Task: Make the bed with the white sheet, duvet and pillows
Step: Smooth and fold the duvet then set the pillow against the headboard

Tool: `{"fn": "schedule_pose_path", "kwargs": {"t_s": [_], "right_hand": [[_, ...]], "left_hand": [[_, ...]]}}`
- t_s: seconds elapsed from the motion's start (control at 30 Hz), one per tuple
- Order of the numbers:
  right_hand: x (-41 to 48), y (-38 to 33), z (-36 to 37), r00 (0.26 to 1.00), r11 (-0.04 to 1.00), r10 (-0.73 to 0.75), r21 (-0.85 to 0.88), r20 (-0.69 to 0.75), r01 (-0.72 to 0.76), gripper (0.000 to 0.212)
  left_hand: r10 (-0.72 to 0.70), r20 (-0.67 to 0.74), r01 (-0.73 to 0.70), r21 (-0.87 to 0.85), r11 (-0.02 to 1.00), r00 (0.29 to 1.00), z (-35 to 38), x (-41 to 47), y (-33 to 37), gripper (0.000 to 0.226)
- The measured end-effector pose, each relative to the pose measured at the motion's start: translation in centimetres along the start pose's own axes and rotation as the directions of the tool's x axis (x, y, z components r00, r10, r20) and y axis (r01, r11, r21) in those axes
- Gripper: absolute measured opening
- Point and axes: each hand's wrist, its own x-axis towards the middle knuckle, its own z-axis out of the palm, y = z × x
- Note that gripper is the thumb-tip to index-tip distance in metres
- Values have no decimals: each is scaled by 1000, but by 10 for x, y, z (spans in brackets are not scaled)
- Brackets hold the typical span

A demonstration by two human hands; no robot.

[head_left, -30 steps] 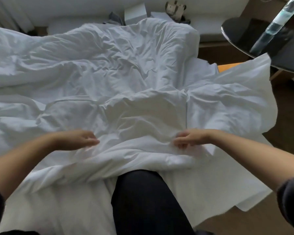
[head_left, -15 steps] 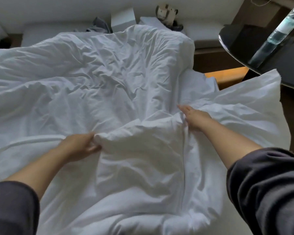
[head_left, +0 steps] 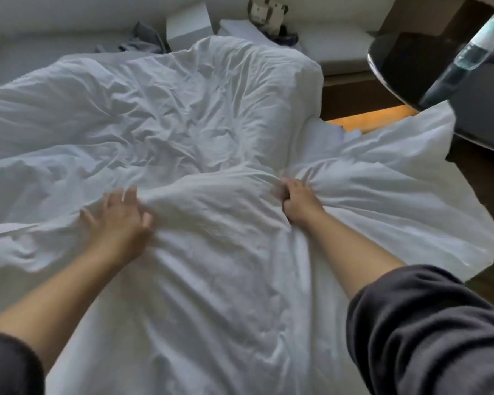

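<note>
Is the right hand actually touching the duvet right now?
Touching. The head view shows the right hand with fingers curled into a bunch of the duvet, creases radiating from the grip.

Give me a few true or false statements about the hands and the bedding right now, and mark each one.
1. The right hand grips a bunched fold of the duvet. True.
2. The left hand is clenched in a fist round the duvet. False: its fingers are spread, and the hand is over the fabric.
3. The duvet lies smooth and flat. False: it is crumpled and creased all over.
4. A black round table stands at the right, past the duvet's edge. True.
</note>
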Motion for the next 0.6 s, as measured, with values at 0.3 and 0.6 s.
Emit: {"fn": "schedule_pose_path", "kwargs": {"t_s": [0.3,0.6], "right_hand": [[-79,156,-72,844,847,452,-158,-288,-507,45],[-140,272,-77,265,48,959,868,97,-494,73]], "left_hand": [[483,103,-490,71,869,870,60,-69,140,74],[534,346,-619,214,756,771,102,-115,182,79]]}}
